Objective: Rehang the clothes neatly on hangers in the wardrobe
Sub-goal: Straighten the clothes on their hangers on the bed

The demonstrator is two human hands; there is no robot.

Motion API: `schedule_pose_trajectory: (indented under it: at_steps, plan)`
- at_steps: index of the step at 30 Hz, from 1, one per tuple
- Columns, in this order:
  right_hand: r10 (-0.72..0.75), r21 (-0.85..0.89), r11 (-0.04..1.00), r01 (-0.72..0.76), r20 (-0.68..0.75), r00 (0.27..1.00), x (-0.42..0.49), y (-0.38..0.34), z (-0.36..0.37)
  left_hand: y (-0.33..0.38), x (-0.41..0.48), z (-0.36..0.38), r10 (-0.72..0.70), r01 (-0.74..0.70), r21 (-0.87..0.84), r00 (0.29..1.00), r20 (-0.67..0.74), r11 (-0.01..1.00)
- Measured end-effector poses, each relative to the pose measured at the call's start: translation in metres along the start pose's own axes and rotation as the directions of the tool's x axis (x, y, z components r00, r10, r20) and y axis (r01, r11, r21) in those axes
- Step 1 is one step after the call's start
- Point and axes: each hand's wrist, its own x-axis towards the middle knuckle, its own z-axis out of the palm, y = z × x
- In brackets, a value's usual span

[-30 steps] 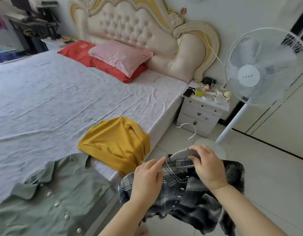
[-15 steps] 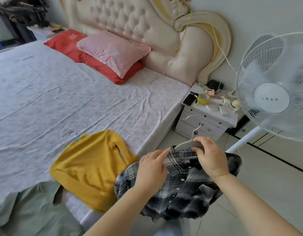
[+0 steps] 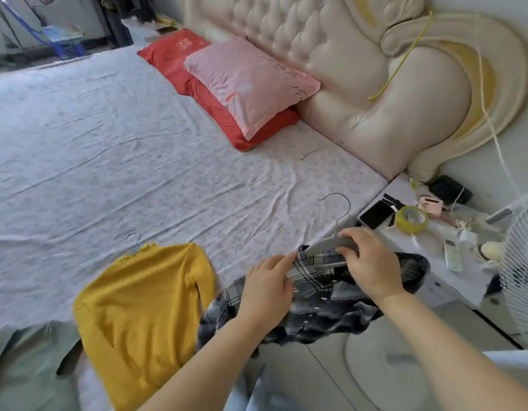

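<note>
A grey plaid shirt (image 3: 319, 310) hangs crumpled from a grey hanger (image 3: 331, 241) with a metal hook, held over the bed's near edge. My right hand (image 3: 366, 259) grips the hanger's bar and the shirt's collar. My left hand (image 3: 265, 289) pinches the shirt's fabric at the left shoulder. A yellow knit top (image 3: 144, 304) lies flat on the bed on its own hanger, whose hook (image 3: 133, 237) sticks out at the neck. A green buttoned shirt (image 3: 25, 360) lies at the bottom left. No wardrobe is in view.
The bed (image 3: 114, 161) carries a pink pillow (image 3: 251, 84) on red ones by the padded headboard. A white nightstand (image 3: 452, 262) to the right holds a phone, tape roll and small items. A standing fan (image 3: 523, 268) is at the right edge.
The view has turned left and down toward the bed; the fan slid to the right edge. Both hands kept hold of the plaid shirt and hanger, now closer over the mattress.
</note>
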Motion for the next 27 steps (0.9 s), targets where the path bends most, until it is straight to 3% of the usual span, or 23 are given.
schedule_pose_trajectory:
  at_steps: [7, 15, 27]
  plan:
    - [-0.083, -0.014, 0.996, 0.083, 0.024, 0.996, 0.122, 0.0, 0.031, -0.033, 0.103, -0.009, -0.064, 0.061, -0.07, 0.997, -0.046, 0.996]
    - [-0.185, -0.006, 0.982, 0.189, 0.169, 0.968, 0.237, -0.025, 0.086, -0.089, 0.186, -0.029, -0.203, 0.194, -0.108, 0.976, -0.079, 0.975]
    - [-0.37, 0.135, 0.929, 0.345, 0.382, 0.847, 0.364, -0.056, 0.196, -0.172, 0.265, -0.032, -0.477, 0.452, -0.163, 0.858, -0.189, 0.877]
